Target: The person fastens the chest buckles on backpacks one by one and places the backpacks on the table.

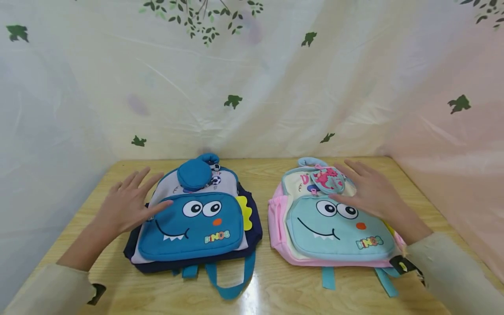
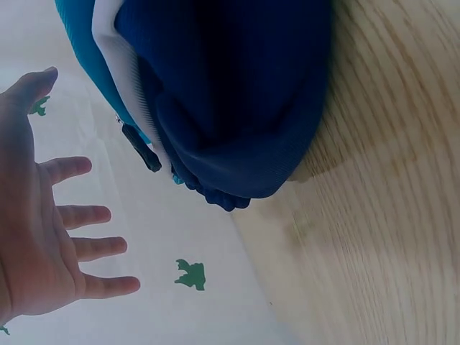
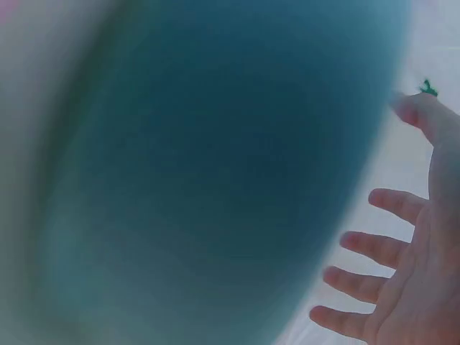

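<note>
Two children's backpacks lie on a wooden table, faces up. The blue backpack [image 1: 185, 236] on the left has a dinosaur face, yellow spikes and a round blue pouch [image 1: 194, 174] near its top. On the right is the pink and mint backpack [image 1: 334, 236], with a pink-patterned pouch [image 1: 329, 180]. My left hand [image 1: 127, 203] is held, fingers spread, over the left edge of the blue backpack; the left wrist view shows its palm holding nothing. Over the upper right of the pink backpack, my right hand [image 1: 372, 192] is spread likewise, its palm bare in the right wrist view.
The wooden table [image 1: 261, 297] reaches back to a pale curtain [image 1: 256, 70] printed with green leaves, which also hangs along both sides. A blue strap loop [image 1: 230, 292] and mint straps [image 1: 328, 278] extend from the backpacks toward the near edge.
</note>
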Available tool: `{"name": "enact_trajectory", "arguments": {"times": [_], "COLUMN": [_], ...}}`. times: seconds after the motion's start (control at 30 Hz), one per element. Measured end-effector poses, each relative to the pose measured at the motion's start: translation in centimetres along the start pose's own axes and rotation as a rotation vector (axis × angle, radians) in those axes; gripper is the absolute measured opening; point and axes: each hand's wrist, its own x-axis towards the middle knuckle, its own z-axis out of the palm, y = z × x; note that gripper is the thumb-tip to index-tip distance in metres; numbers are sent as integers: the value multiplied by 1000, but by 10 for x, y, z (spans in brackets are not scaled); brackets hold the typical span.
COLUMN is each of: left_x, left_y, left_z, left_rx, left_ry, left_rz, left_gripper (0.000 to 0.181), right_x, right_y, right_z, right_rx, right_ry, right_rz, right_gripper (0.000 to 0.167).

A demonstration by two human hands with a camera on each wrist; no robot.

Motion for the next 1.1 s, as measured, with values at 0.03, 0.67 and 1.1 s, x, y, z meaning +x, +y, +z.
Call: {"name": "enact_trajectory", "arguments": {"times": [0.03, 0.67, 1.1], "left_x": [0, -7, -9], "left_y": [0, -13, -20], "left_z": [0, -2, -3], "left_rx": [-8, -155, -245], "left_ry": [-6, -144, -208], "left_rz": [-4, -58, -75], "left_gripper": [84, 85, 83], "right_x": [1, 20, 36], "right_y": [-4, -56, -93], "right_z": [-1, -16, -26], "right_rx": [20, 440, 667], "right_ry": [-8, -65, -257], "right_rz": [3, -243, -219], "right_gripper": [89, 55, 47]}}
